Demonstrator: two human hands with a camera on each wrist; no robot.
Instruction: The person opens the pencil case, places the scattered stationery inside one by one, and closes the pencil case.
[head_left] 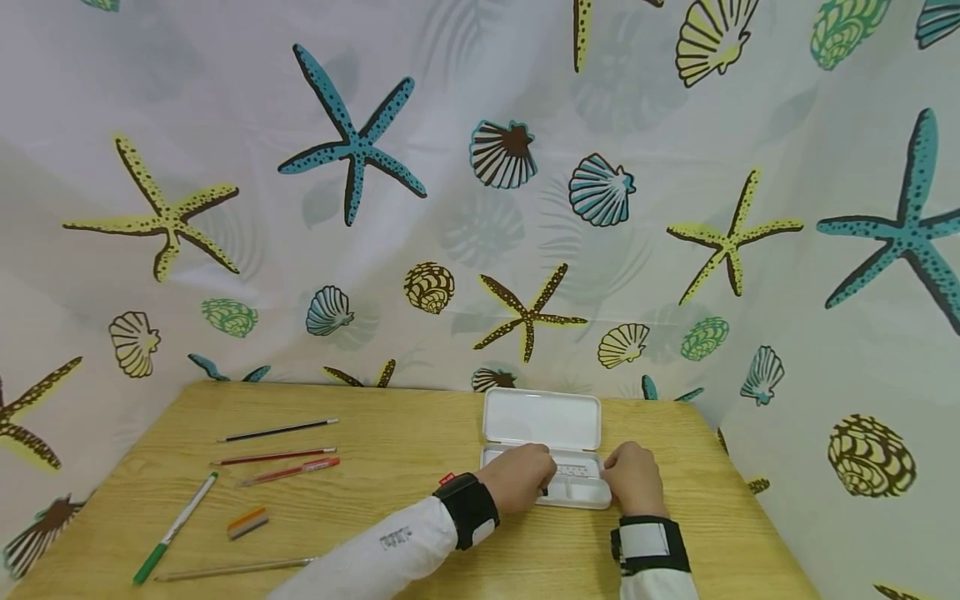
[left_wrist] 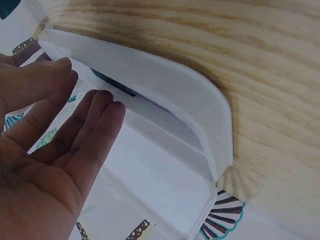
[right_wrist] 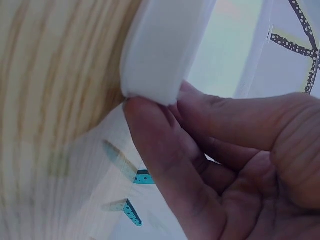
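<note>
Closest to us are our two sleeves, and just past them both hands are on the white pencil case [head_left: 542, 454] at the table's [head_left: 390, 492] far right. Our left hand [head_left: 517, 477] has straightish fingers over the tray; our right hand [head_left: 633, 477] pinches the case's right end. Lid's up, and something dark seems to be inside. The pens [head_left: 281, 450], pencil [head_left: 232, 570], marker [head_left: 176, 527] and eraser [head_left: 247, 522] still lie out left, so we're barely started.

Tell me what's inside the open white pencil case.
The white plastic pencil case shows a small dark item in its tray; both hands cover the rest.
</note>
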